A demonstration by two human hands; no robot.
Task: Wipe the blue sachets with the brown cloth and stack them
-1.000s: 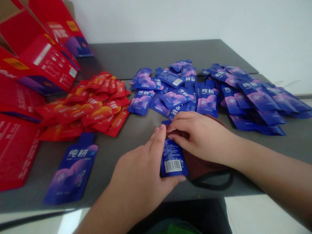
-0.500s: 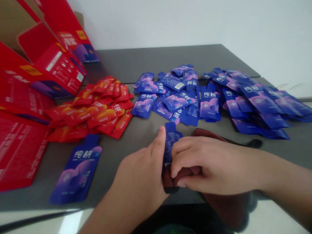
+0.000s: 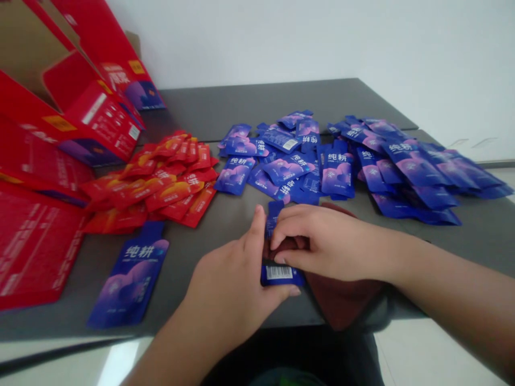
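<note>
A blue pouch [image 3: 279,273] lies back side up on the table in front of me, its barcode showing near the lower end. My left hand [image 3: 231,281] holds it along the left side, index finger stretched up the edge and thumb by the bottom. My right hand [image 3: 317,241], fingers curled, grips a brown cloth [image 3: 341,303] and presses a bunched part of it on the pouch. The rest of the cloth spreads to the right under my wrist. Another blue pouch [image 3: 129,279] lies front side up, left of my left hand.
Red pouches [image 3: 173,185] are heaped at the left, beside red cartons [image 3: 94,123], some with flaps up. Blue pouches lie in a middle pile [image 3: 287,166] and a right pile [image 3: 410,161]. A white wall [image 3: 281,43] stands behind the grey table [image 3: 257,99].
My right hand and the cloth have moved up the pouch, away from its lower end. The barcode is uncovered now. My left thumb has come into view at the bottom edge.
</note>
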